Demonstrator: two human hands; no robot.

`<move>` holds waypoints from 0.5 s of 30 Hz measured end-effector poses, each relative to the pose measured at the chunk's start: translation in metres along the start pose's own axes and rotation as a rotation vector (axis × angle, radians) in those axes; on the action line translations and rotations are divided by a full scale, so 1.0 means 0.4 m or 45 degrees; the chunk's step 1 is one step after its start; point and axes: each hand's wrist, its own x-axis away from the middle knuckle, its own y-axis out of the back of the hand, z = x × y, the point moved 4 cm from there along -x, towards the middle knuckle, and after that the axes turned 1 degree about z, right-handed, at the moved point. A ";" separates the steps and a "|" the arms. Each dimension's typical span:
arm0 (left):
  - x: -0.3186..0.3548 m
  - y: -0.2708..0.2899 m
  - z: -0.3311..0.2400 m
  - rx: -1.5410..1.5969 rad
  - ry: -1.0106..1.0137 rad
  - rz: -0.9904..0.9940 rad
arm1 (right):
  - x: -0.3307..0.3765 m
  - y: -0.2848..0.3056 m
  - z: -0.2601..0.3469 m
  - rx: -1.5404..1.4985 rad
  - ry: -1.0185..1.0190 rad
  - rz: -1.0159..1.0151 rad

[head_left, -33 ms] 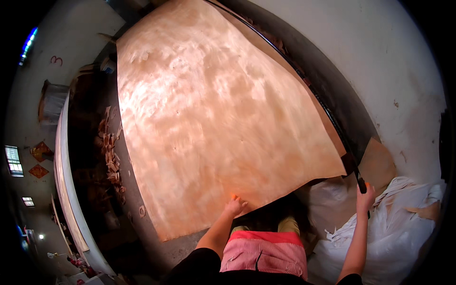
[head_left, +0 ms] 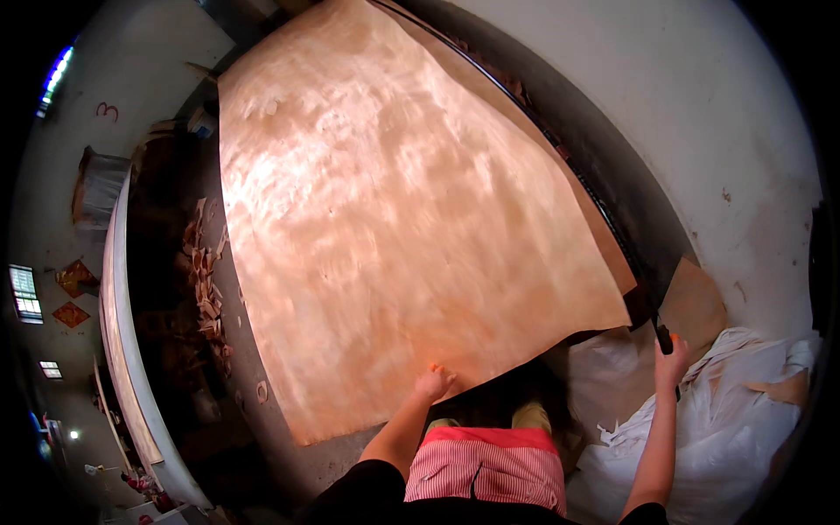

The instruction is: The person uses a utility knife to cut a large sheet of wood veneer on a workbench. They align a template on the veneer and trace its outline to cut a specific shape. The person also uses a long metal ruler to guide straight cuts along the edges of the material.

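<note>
A large thin sheet of pale orange-brown wood veneer (head_left: 394, 210) lies spread over a long work surface and fills most of the view. My left hand (head_left: 434, 383) rests on the sheet's near edge, fingers pressed against it. My right hand (head_left: 670, 360) is out to the right, past the sheet's near right corner, closed around a dark knife handle (head_left: 662, 334) that points up toward that corner.
Small veneer scraps (head_left: 203, 280) are piled along the left side of the surface. A white crumpled sack (head_left: 744, 420) stands at lower right by a brown board (head_left: 696, 302). A grey concrete floor (head_left: 700, 131) runs along the right.
</note>
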 end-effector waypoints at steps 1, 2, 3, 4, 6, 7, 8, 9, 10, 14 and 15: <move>0.017 0.001 0.007 0.059 -0.037 -0.046 | -0.007 0.006 0.021 -0.006 -0.017 0.003; 0.021 -0.012 0.034 0.038 -0.165 -0.254 | -0.017 0.016 0.047 -0.018 -0.027 0.001; 0.039 -0.009 0.037 0.051 -0.212 -0.262 | -0.026 0.022 0.063 -0.027 -0.044 -0.003; 0.061 0.001 0.039 0.063 -0.251 -0.267 | -0.031 0.025 0.074 -0.061 -0.074 0.026; 0.106 0.029 0.039 0.076 -0.284 -0.262 | -0.032 0.034 0.097 -0.070 -0.004 -0.011; 0.127 0.053 0.038 0.078 -0.280 -0.257 | -0.029 0.047 0.107 -0.076 0.033 -0.030; 0.151 0.072 0.039 0.089 -0.267 -0.262 | -0.020 0.058 0.116 -0.102 0.101 -0.040; 0.159 0.089 0.043 0.100 -0.264 -0.257 | -0.001 0.062 0.114 -0.110 0.126 -0.041; 0.164 0.100 0.052 0.127 -0.262 -0.291 | 0.023 0.060 0.098 -0.111 0.159 -0.088; 0.181 0.074 0.141 0.368 -0.088 -0.406 | 0.169 0.038 0.123 -0.096 0.106 0.051; 0.190 0.049 0.174 0.455 -0.002 -0.420 | 0.210 0.008 0.133 -0.155 0.102 0.137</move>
